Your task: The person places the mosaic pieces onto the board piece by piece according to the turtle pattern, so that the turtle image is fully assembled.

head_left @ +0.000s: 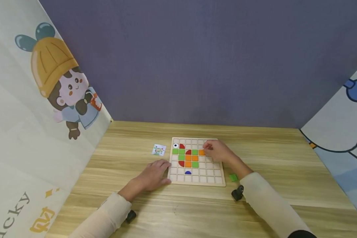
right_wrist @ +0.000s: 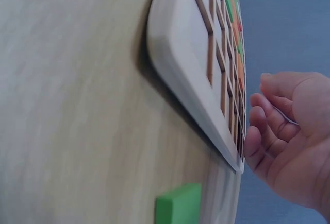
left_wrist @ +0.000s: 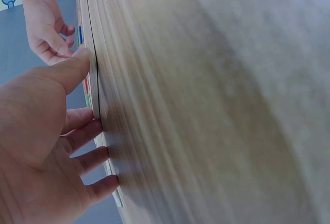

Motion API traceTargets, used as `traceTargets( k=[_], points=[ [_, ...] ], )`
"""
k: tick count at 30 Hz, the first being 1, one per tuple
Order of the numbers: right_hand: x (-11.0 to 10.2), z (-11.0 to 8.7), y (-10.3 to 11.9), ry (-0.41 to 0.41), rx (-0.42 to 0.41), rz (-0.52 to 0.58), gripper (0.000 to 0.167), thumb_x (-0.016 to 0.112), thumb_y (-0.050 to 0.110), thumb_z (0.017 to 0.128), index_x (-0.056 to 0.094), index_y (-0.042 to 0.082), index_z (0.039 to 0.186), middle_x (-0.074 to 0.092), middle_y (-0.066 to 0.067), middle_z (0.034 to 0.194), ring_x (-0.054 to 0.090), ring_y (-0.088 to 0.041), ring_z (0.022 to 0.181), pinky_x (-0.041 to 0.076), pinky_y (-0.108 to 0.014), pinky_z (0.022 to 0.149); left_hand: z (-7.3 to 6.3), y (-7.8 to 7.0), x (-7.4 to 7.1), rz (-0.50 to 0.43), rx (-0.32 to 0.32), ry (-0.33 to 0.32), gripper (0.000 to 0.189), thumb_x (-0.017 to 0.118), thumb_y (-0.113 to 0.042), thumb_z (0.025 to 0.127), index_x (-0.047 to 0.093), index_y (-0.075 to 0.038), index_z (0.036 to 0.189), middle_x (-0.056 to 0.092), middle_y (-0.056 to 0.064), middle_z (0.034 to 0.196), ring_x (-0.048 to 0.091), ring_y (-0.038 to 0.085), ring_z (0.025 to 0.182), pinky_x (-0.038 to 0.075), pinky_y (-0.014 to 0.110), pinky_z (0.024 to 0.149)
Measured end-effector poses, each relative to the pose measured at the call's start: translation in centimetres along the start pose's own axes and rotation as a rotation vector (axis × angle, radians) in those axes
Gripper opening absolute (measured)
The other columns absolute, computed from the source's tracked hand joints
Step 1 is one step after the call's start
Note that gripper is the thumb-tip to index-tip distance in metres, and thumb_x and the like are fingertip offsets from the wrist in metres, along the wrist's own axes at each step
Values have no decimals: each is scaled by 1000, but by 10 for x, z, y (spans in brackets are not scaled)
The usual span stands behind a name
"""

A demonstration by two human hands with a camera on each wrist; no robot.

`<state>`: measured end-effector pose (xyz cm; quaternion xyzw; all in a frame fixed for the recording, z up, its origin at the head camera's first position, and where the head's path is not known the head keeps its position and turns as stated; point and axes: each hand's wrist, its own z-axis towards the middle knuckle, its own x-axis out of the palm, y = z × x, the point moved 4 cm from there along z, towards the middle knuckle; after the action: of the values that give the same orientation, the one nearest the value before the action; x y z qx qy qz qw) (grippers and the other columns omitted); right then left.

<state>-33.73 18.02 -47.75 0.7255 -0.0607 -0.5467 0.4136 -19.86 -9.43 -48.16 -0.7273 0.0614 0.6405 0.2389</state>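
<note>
A square wooden grid board [head_left: 197,184] lies on the table, some cells filled with red, green, orange and blue pieces and one white eye-like piece [head_left: 176,145]. My left hand [head_left: 154,175] rests against the board's left edge, thumb and fingers spread along it, as the left wrist view also shows. Over the board's right part, my right hand [head_left: 218,150] hovers with loosely bent fingers, its fingertips beside an orange tile [head_left: 201,152]. Between them no piece shows in the right wrist view.
One loose green tile [right_wrist: 178,206] lies on the table right of the board, by my right sleeve. A small printed picture card [head_left: 159,149] is left of the board. Behind the wooden table [head_left: 178,211] stands a dark grey-blue panel [head_left: 196,66], with printed panels at both sides.
</note>
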Motion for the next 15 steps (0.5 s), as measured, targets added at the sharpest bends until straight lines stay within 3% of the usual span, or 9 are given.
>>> traceTargets(
  k=[6,15],
  points=[
    [-10,-13,-3,-6,-17,-11,18,62,17,101,68,7,114,71,-7,106,66,-22,98,57,-39,83,0,-1,-1,-1,-2,5,67,69,-43,95,50,-4,146,50,16,149,47,37,140,42,60,113],
    [-23,-39,-2,9,-70,-41,20,65,17,99,69,5,115,70,-3,99,62,-14,89,54,-31,77,-1,-1,-1,-12,1,4,66,70,-41,95,50,-3,145,51,17,149,47,37,140,41,59,114]
  ],
)
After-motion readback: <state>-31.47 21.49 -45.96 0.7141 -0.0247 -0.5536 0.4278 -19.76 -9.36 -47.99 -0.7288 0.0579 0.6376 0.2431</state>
